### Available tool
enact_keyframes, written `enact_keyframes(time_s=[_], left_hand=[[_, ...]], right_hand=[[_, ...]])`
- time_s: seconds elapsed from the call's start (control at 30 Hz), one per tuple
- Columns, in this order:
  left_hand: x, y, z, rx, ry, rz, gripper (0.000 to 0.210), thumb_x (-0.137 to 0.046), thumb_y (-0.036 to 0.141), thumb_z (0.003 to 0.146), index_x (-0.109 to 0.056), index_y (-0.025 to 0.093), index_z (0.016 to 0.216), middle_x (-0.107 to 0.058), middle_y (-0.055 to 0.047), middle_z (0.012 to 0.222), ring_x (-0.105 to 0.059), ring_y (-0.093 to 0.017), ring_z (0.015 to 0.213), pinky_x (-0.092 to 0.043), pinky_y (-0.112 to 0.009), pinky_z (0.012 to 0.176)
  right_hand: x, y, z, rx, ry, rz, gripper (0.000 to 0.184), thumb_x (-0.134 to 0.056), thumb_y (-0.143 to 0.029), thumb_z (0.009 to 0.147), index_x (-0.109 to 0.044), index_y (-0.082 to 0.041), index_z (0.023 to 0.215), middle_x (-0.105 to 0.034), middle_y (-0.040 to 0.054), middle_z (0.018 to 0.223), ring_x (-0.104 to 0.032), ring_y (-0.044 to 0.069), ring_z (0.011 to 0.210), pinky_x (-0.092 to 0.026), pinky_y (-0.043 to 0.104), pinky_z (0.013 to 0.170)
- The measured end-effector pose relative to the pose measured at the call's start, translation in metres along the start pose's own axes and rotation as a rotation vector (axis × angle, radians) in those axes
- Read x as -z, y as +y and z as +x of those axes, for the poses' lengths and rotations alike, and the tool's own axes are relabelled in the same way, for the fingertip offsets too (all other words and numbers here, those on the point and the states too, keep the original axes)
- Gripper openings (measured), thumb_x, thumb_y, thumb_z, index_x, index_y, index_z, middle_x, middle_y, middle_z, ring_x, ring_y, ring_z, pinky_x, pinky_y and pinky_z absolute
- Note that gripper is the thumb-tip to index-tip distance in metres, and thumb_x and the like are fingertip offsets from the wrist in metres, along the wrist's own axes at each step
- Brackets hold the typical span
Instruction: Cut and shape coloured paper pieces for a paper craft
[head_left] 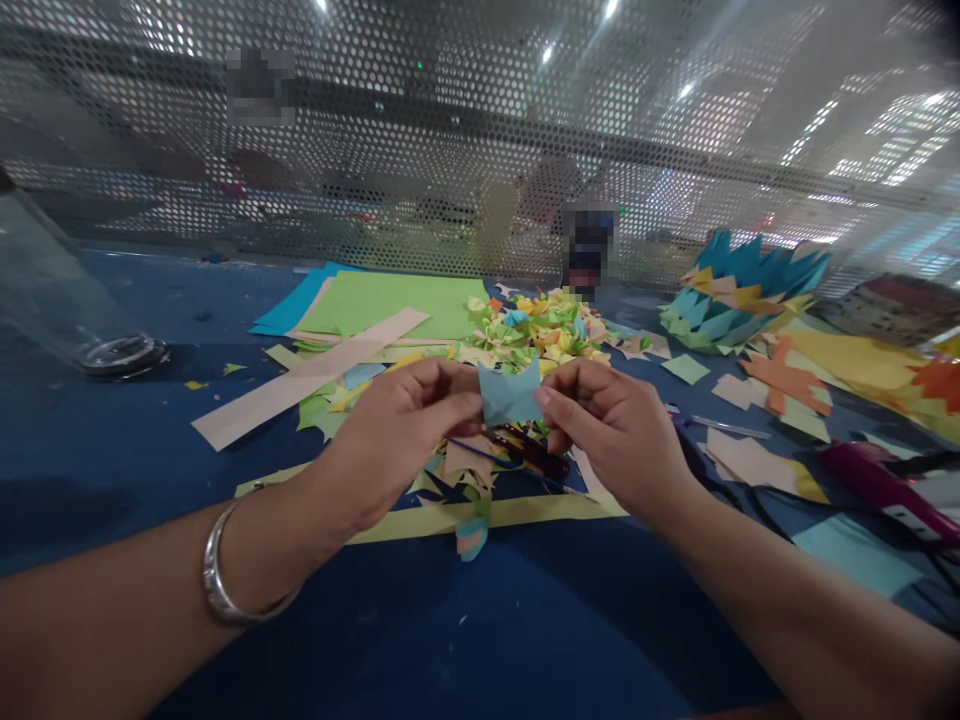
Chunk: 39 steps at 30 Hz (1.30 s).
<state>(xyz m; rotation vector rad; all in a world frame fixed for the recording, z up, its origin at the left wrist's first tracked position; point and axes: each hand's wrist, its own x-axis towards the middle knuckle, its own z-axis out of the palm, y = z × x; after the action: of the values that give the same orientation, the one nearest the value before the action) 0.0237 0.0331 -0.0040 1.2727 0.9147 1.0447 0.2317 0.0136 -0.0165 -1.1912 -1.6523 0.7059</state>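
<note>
A small light blue piece of paper (511, 393) with a curved, notched top edge is held up between my two hands. My left hand (420, 410) pinches its left edge between thumb and fingers. On the other side, my right hand (607, 415) grips the right edge the same way. Below the paper lie cut scraps (469, 465) and a dark-handled tool (529, 450), partly hidden by my hands. Just behind is a heap of small folded paper pieces (540, 325) in green, yellow, orange and blue.
Green sheets (420, 300) and a pale pink strip (315, 378) lie at the back left. A clear bottle (67, 290) is far left. At right are a layered paper crown-like piece (742, 290), orange cutouts (787, 375) and a purple glue gun (892, 490). A perforated metal screen (420, 150) stands behind.
</note>
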Motion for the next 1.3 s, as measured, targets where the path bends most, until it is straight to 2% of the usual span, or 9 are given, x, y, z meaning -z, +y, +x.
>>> enact_keyframes(time_s=[0.17, 0.37, 0.43, 0.7, 0.8, 0.93, 1.03, 1.17, 1.3], left_hand=[[0.02, 0.011, 0.015, -0.285, 0.342, 0.011, 0.011, -0.065, 0.029, 0.089, -0.07, 0.019, 0.089, -0.073, -0.005, 0.103, -0.067, -0.019, 0.094, -0.056, -0.028, 0.074], [0.003, -0.005, -0.003, -0.078, -0.159, 0.191, 0.025, -0.062, 0.028, 0.092, -0.073, 0.022, 0.114, -0.075, -0.006, 0.104, -0.07, -0.021, 0.095, -0.058, -0.035, 0.082], [-0.004, -0.01, -0.01, -0.059, -0.23, 0.197, 0.03, -0.061, 0.029, 0.092, -0.071, 0.025, 0.12, -0.074, -0.004, 0.11, -0.07, -0.021, 0.1, -0.057, -0.036, 0.088], [-0.002, -0.014, -0.01, -0.016, -0.285, 0.369, 0.047, -0.063, 0.02, 0.085, -0.06, 0.019, 0.132, -0.074, -0.007, 0.1, -0.07, -0.02, 0.085, -0.056, -0.034, 0.077], [0.002, -0.004, -0.011, -0.085, -0.336, 0.632, 0.044, -0.057, 0.019, 0.086, -0.062, 0.022, 0.13, -0.075, -0.006, 0.097, -0.07, -0.02, 0.082, -0.053, -0.032, 0.072], [0.035, 0.024, 0.001, -0.259, -0.235, 1.201, 0.037, -0.049, 0.016, 0.087, -0.072, 0.02, 0.116, -0.074, -0.01, 0.109, -0.068, -0.025, 0.097, -0.048, -0.035, 0.081], [0.077, 0.034, 0.02, -0.156, -0.12, 1.433, 0.03, -0.057, 0.027, 0.083, -0.076, 0.02, 0.106, -0.075, -0.011, 0.102, -0.068, -0.026, 0.087, -0.046, -0.034, 0.074], [0.113, 0.026, 0.041, -0.062, -0.175, 1.43, 0.037, -0.073, 0.046, 0.072, -0.075, 0.022, 0.099, -0.075, -0.013, 0.097, -0.068, -0.028, 0.079, -0.042, -0.03, 0.061], [0.113, 0.019, 0.046, -0.007, -0.15, 1.278, 0.014, -0.073, 0.034, 0.069, -0.074, 0.023, 0.078, -0.075, -0.009, 0.084, -0.067, -0.025, 0.073, -0.044, -0.029, 0.06]], right_hand=[[0.003, 0.007, 0.004, -0.11, -0.138, -0.186, 0.024, -0.063, -0.037, 0.092, -0.06, -0.02, 0.076, -0.052, -0.005, 0.059, -0.055, 0.01, 0.045, -0.044, 0.024, 0.046], [0.001, 0.001, 0.002, -0.046, -0.118, -0.193, 0.027, -0.065, -0.046, 0.091, -0.064, -0.02, 0.083, -0.057, -0.0044, 0.061, -0.057, 0.01, 0.047, -0.043, 0.023, 0.047], [-0.001, -0.002, 0.0, -0.034, -0.151, -0.125, 0.025, -0.066, -0.043, 0.091, -0.064, -0.02, 0.085, -0.058, -0.0045, 0.062, -0.06, 0.009, 0.047, -0.045, 0.021, 0.047], [-0.001, 0.0, 0.001, -0.039, -0.134, -0.143, 0.026, -0.064, -0.043, 0.092, -0.063, -0.019, 0.082, -0.058, -0.0043, 0.062, -0.059, 0.008, 0.044, -0.044, 0.02, 0.044], [0.001, 0.0, 0.001, -0.03, -0.124, -0.197, 0.028, -0.062, -0.044, 0.094, -0.062, -0.019, 0.079, -0.058, -0.0042, 0.061, -0.057, 0.008, 0.042, -0.042, 0.021, 0.043], [0.001, -0.001, -0.001, -0.043, -0.166, -0.237, 0.031, -0.061, -0.044, 0.094, -0.059, -0.019, 0.076, -0.058, -0.0034, 0.058, -0.057, 0.01, 0.043, -0.041, 0.022, 0.044], [-0.001, -0.001, -0.002, -0.042, -0.189, -0.267, 0.032, -0.061, -0.045, 0.093, -0.059, -0.02, 0.075, -0.057, -0.0031, 0.057, -0.056, 0.011, 0.044, -0.04, 0.024, 0.045], [-0.002, 0.0, -0.002, -0.034, -0.203, -0.271, 0.033, -0.06, -0.048, 0.093, -0.059, -0.02, 0.075, -0.058, -0.0019, 0.058, -0.055, 0.011, 0.045, -0.039, 0.025, 0.045], [-0.003, 0.0, -0.003, -0.047, -0.208, -0.235, 0.033, -0.06, -0.048, 0.093, -0.059, -0.02, 0.076, -0.059, -0.0012, 0.058, -0.056, 0.012, 0.045, -0.041, 0.025, 0.045]])
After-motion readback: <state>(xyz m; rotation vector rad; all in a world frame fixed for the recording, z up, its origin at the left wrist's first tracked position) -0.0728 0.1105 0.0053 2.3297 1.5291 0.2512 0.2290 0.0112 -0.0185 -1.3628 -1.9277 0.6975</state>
